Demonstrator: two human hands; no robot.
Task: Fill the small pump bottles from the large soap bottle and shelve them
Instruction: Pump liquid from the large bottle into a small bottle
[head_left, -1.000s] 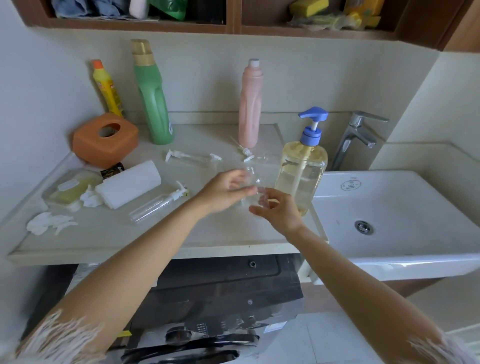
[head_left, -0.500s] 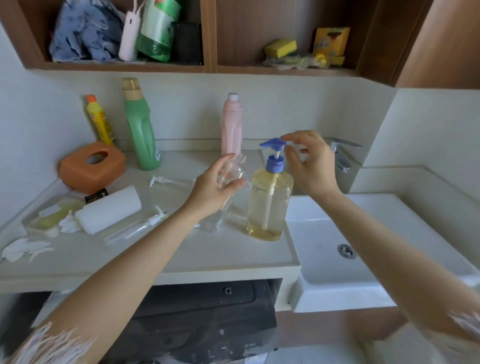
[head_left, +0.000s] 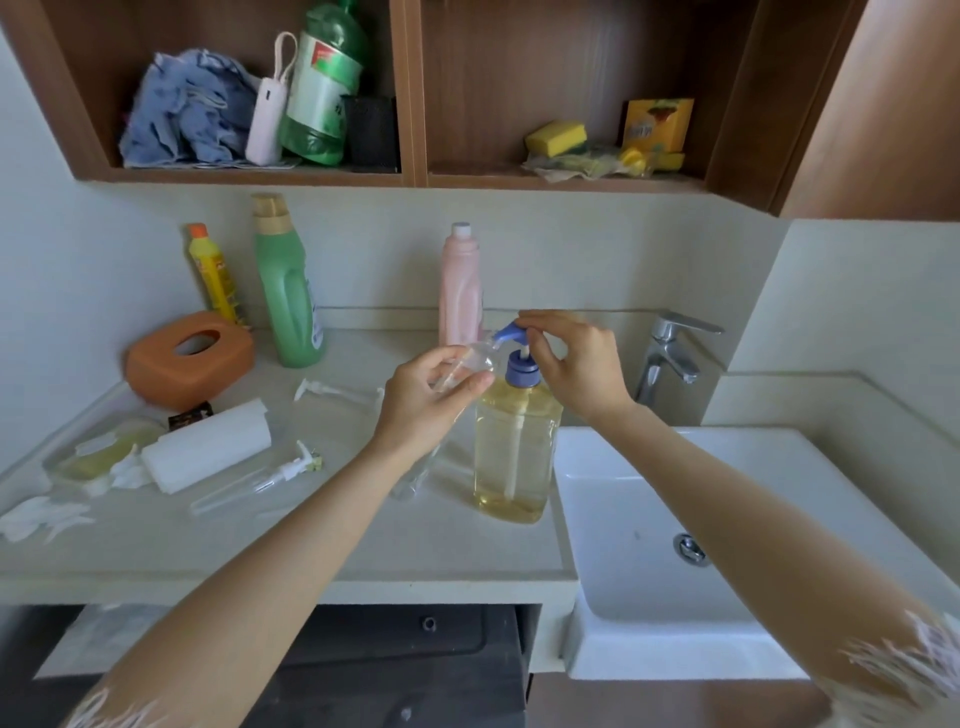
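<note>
Clear small bottle (head_left: 457, 371) in left hand (head_left: 426, 410)

Pale stone counter (head_left: 291, 551) beside a white sink (head_left: 649, 587), bearing a large soap bottle (head_left: 514, 457), green bottle (head_left: 288, 296), pink bottle (head_left: 460, 291), yellow bottle (head_left: 213, 275), orange tissue box (head_left: 187, 358), paper roll (head_left: 208, 452), loose pumps (head_left: 332, 389), small pump bottle (head_left: 260, 480) lying flat.

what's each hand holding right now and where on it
Left hand holds a small clear bottle around its upper body, neck tilted to the spout. Right hand pinches the large soap bottle's blue pump head.
</note>
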